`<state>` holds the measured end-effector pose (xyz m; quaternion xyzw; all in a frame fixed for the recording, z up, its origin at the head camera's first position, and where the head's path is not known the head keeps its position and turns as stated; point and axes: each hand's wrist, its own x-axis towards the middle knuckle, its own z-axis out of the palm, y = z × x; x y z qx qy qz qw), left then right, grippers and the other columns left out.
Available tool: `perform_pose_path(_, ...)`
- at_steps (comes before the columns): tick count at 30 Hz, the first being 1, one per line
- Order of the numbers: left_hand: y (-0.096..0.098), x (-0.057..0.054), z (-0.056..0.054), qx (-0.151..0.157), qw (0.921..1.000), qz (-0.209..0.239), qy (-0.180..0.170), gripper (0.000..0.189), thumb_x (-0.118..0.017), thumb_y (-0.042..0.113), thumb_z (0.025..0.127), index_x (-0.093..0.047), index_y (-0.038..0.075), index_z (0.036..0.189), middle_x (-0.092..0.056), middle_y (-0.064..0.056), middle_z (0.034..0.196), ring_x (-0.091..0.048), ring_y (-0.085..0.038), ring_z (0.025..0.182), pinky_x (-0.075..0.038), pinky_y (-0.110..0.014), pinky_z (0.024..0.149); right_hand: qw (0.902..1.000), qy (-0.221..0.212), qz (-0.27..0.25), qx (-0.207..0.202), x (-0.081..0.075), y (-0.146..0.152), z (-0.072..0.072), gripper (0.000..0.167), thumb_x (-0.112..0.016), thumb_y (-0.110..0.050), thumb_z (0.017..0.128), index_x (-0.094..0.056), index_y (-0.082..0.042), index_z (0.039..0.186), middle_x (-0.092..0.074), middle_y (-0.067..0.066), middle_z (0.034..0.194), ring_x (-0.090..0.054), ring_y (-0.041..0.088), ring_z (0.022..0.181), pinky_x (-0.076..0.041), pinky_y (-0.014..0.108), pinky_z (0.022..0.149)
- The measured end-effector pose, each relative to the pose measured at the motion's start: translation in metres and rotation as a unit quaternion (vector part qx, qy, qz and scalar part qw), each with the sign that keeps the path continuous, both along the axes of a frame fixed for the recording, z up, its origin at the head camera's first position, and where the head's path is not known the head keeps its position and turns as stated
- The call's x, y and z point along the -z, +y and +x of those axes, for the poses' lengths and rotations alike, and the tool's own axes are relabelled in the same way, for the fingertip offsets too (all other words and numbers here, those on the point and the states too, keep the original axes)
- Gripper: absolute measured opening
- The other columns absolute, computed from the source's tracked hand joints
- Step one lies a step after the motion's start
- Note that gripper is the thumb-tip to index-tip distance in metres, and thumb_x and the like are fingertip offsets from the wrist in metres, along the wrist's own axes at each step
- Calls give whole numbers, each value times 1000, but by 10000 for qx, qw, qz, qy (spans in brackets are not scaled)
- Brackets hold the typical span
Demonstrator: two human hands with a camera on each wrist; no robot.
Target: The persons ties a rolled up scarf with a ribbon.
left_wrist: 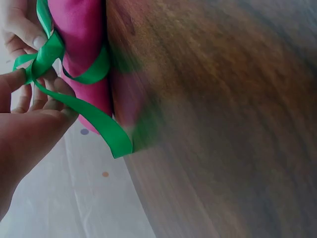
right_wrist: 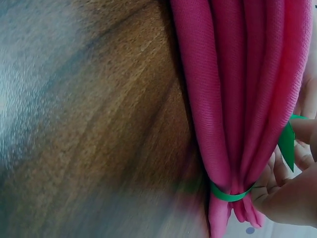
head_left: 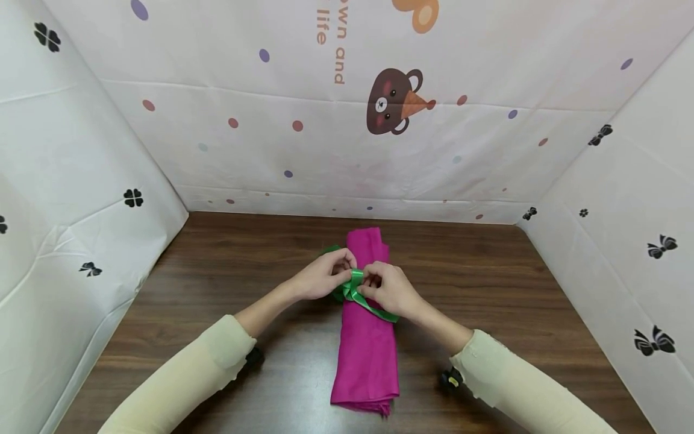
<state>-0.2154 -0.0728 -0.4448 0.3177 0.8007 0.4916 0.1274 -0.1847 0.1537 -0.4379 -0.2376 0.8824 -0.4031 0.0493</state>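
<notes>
A folded magenta cloth (head_left: pixel 368 355) lies lengthwise on the table, bunched by a green ribbon (head_left: pixel 379 312) round its upper part. Over the cloth, my left hand (head_left: pixel 323 274) pinches a looped piece of the ribbon between thumb and fingers. From the other side my right hand (head_left: pixel 391 289) pinches the ribbon close by, fingertips almost meeting the left ones. In the left wrist view a crossed green loop (left_wrist: pixel 49 53) sits between both hands, and a loose ribbon end (left_wrist: pixel 106 126) hangs down. The right wrist view shows the cloth's gathered folds (right_wrist: pixel 233 109) cinched by a ribbon band (right_wrist: pixel 230 195).
The brown wooden table (head_left: pixel 477 271) carries the cloth. White patterned sheeting stands behind (head_left: pixel 244 157) and along the left (head_left: pixel 81 229) and right (head_left: pixel 612 253) sides. A small dark device (head_left: pixel 451 378) is under the right sleeve (head_left: pixel 520 380).
</notes>
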Motion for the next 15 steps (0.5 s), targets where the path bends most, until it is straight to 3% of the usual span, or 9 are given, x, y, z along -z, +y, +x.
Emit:
perform_pose_path(6, -4, -1, 1, 163, 9997, -172, -117, 14, -64, 8, 104, -65, 9, 119, -66, -3, 107, -63, -15, 93, -55, -30, 82, 9993, -39, -361, -45, -1, 5, 1, 12, -77, -7, 95, -69, -15, 91, -63, 0, 87, -61, 17, 77, -51, 27, 66)
perform_pose_path(15, -3, -4, 3, 123, 9996, -78, -255, 10, -62, 10, 107, -68, 11, 114, -72, -1, 100, -69, -17, 94, -57, -32, 84, 9985, 61, -545, -18, 0, 8, 0, 13, -75, -6, 96, -66, -15, 93, -65, -1, 80, -61, 18, 73, -50, 27, 64)
